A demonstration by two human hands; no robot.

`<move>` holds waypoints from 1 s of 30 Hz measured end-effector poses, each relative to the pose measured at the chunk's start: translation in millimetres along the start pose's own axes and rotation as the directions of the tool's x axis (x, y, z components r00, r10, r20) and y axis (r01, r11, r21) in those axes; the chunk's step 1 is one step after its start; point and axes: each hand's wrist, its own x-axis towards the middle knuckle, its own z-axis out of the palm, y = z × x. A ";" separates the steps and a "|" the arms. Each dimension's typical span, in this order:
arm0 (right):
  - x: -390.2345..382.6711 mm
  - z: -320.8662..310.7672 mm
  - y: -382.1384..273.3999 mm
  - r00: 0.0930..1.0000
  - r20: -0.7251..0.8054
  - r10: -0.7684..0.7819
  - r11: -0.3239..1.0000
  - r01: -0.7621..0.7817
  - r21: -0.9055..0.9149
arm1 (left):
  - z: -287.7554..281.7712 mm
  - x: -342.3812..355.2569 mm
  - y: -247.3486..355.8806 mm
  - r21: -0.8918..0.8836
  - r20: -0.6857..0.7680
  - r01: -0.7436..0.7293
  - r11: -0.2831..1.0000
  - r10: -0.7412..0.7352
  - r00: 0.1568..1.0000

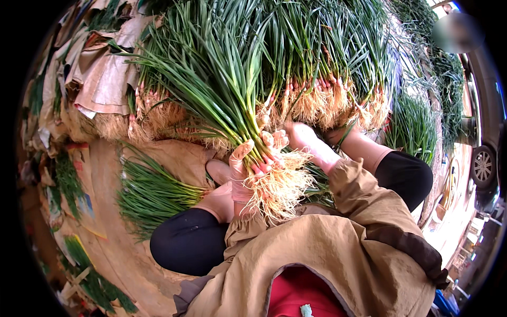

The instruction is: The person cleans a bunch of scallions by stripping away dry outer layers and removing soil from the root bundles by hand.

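A thick bunch of green garlic (240, 119) is gripped in my left hand (241, 169), its fingers wrapped round the stems just above the pinkish bulbs. Pale yellow roots (280, 185) hang below that hand, while the long flat leaves lean up and to the left. My right hand (302, 136) is just beyond the bunch, close to the roots of the pile of green garlic (317, 47) in front of me. It looks blurred and its fingers are largely hidden, so I cannot tell whether it holds a stalk.
Another green garlic bundle (158, 190) lies on the brown sheet (105, 185) beside my left leg. Tan sacking (113, 68) covers plants at the far left. More greens (414, 127) lie to the right, past my bent knee (404, 177). A parked vehicle's wheel (483, 165) shows at the right edge.
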 end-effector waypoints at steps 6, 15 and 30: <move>130.1 -42.8 -18.8 0.858 -0.296 0.420 0.729 -0.513 -0.453 | -9.7 30.3 -40.0 -0.043 0.064 0.019 0.999 -0.016 0.998; 24.8 -20.8 -107.8 0.885 0.090 0.456 0.778 -0.446 0.443 | 1.3 18.6 -39.0 0.363 -0.532 0.347 0.865 -0.114 0.839; 56.7 -39.5 -22.6 0.717 -0.396 0.574 0.713 -0.200 0.672 | 6.1 9.0 -50.8 0.202 -0.474 0.304 0.931 -0.179 0.862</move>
